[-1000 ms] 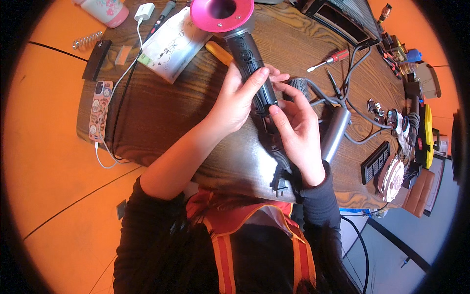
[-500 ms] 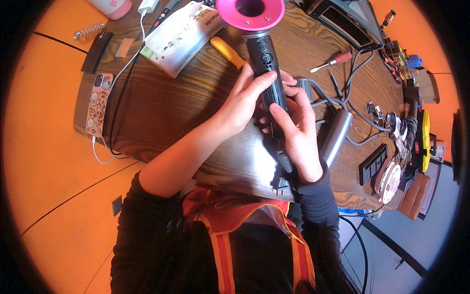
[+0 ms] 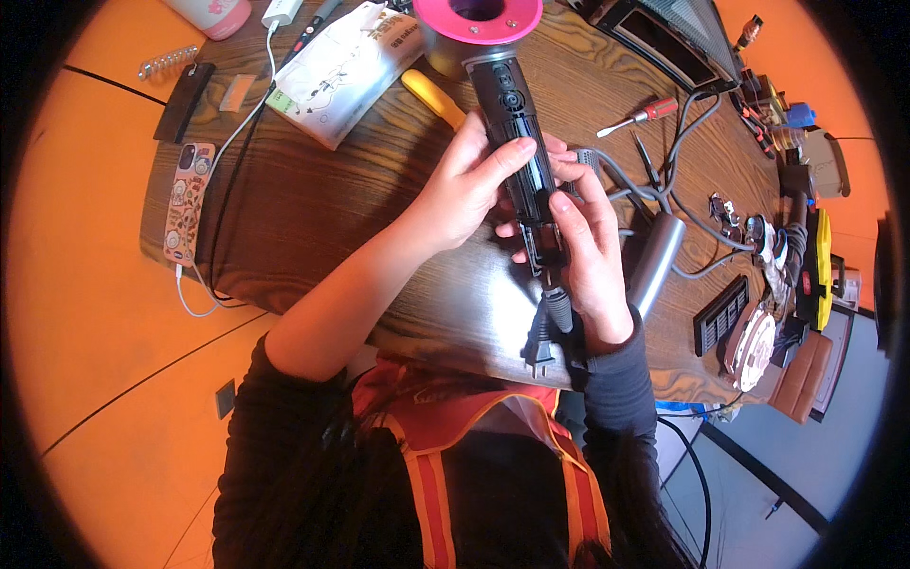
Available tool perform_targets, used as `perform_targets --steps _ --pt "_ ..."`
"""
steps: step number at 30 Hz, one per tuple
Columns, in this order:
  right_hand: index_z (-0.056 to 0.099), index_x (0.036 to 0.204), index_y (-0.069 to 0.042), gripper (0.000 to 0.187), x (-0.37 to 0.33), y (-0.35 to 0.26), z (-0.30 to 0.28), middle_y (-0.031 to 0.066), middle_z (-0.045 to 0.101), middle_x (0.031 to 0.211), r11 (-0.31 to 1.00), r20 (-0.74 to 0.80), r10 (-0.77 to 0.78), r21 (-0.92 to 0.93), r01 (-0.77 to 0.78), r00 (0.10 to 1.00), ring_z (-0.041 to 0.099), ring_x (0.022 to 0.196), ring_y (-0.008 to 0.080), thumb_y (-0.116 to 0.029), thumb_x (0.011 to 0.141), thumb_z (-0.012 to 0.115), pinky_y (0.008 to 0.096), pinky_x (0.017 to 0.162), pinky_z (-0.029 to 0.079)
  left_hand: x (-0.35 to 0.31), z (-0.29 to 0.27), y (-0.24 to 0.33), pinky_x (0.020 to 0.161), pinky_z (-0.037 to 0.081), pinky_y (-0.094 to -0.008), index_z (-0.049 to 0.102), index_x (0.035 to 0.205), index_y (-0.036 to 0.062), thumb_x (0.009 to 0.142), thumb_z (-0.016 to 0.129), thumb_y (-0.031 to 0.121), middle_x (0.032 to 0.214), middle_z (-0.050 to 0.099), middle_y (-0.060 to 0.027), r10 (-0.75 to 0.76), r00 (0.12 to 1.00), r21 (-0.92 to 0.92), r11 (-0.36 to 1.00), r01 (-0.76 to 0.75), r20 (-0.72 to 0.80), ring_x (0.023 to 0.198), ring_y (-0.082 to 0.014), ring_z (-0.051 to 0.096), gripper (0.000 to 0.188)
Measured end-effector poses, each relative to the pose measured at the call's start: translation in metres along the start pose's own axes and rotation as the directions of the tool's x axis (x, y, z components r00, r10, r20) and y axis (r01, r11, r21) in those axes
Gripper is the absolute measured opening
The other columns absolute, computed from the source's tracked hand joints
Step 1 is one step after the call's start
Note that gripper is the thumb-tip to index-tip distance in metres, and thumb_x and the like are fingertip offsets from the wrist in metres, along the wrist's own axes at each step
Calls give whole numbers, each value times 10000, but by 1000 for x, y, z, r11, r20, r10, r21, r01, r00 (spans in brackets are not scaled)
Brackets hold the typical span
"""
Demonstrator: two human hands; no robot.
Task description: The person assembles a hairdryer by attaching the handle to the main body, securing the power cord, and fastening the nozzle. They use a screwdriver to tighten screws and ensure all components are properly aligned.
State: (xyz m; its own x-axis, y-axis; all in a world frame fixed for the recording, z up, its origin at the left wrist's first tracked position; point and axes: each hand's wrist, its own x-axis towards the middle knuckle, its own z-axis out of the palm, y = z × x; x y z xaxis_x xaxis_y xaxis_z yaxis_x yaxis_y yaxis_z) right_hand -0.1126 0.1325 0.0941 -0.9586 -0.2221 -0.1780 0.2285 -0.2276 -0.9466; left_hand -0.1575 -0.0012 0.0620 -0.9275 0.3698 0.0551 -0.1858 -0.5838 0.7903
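Both hands close around the black cylindrical handle of a hair dryer with a pink ring head point(image 3: 517, 142): the left hand point(image 3: 464, 190) wraps its middle, the right hand point(image 3: 583, 237) grips just below. The handle's long axis runs away from the person, head at the far end, black plug point(image 3: 538, 349) hanging near. Beyond the grip lies a yellow-handled tool point(image 3: 431, 95); right of it, a grey metal tube point(image 3: 656, 261) and a red-handled screwdriver point(image 3: 640, 116) on the dark wooden table point(image 3: 303, 218).
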Motion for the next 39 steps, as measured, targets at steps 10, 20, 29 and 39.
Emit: perform_targets --steps 10,20,29,39 --pt "438 1123 -49 245 2 3 -2 157 610 879 994 1 -10 111 10 1000 618 654 184 -133 895 465 242 580 504 0 0 3 797 514 -394 263 1202 27 926 364 114 1152 456 -241 9 999 28 1000 -10 53 1007 -308 558 307" --pt "446 1105 -33 249 -2 -1 -2 104 614 851 993 -43 -23 114 28 999 596 635 140 -78 873 523 220 567 487 0 -2 4 815 493 -370 256 1242 55 935 378 162 1135 489 -216 27 995 108 993 -37 94 991 -271 561 348" --pt "441 1130 -51 266 -3 2 3 128 617 867 992 -46 -32 119 38 998 613 657 164 -91 877 512 238 587 503 -1 -5 8 822 481 -348 291 1202 38 904 457 161 1103 514 -195 21 995 93 995 -30 98 985 -248 563 363" --pt "406 1204 -38 331 1 0 -5 138 602 898 994 14 -9 112 7 1000 621 723 184 -227 932 398 250 586 510 0 -3 6 556 496 -212 336 1127 15 811 601 84 1020 565 -106 38 998 89 995 -42 50 799 -137 595 418"
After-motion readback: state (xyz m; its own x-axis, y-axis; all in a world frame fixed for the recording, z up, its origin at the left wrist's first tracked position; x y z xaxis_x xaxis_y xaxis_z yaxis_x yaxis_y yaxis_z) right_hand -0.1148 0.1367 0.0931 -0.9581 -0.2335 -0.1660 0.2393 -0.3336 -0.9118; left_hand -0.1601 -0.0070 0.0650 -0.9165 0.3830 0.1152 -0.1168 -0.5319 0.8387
